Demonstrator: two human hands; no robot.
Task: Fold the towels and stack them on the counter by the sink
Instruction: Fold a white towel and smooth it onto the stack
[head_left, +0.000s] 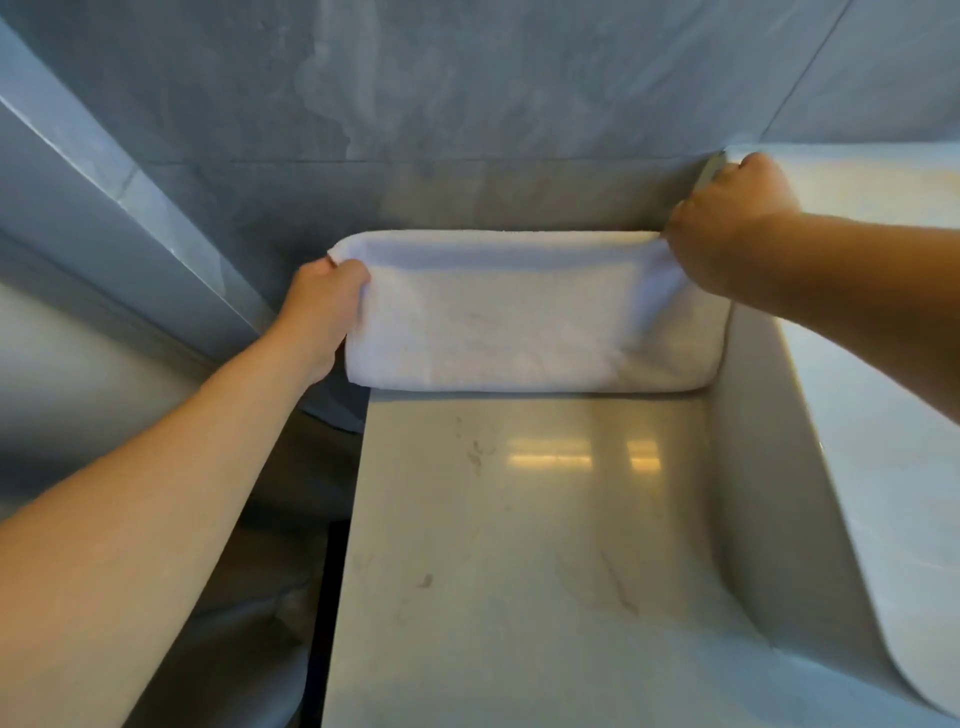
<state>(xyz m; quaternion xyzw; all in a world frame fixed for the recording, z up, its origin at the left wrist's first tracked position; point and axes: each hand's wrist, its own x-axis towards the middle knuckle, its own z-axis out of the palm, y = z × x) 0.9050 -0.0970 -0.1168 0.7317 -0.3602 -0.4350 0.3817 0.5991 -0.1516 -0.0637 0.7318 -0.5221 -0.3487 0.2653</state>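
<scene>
Fingers of the left hand (323, 306) curl round the left end of a folded white towel (524, 322), thumb on top near its far corner, knuckles toward the camera. The right hand (727, 228) grips the far right corner of the same towel, fingers bunched into the cloth so that the fabric puckers into soft creases there; whether its fingertips pass under the fold cannot be told. Both bare forearms reach in from the near corners of the view.

The towel is thick, napped terry, a wide rectangle with rounded, padded edges where the layers double over. It lies across the far end of the counter (519, 545), its far edge close to the wall and its left end jutting slightly past the counter's left edge. Its right end touches the raised side of the sink (841, 415).

The counter is smooth, glossy pale stone with faint brownish veins and bright reflections of lights; its near part, below the towel, is bare surface. Its left edge is straight and drops into a dark gap. The sink is a glossy white basin with a broad curved rim that rises above the counter along its right side. Behind stands a wall (467, 93) of large grey, cloudy tiles with thin joints, and a slanting pale ledge (130, 192) runs along the left.
</scene>
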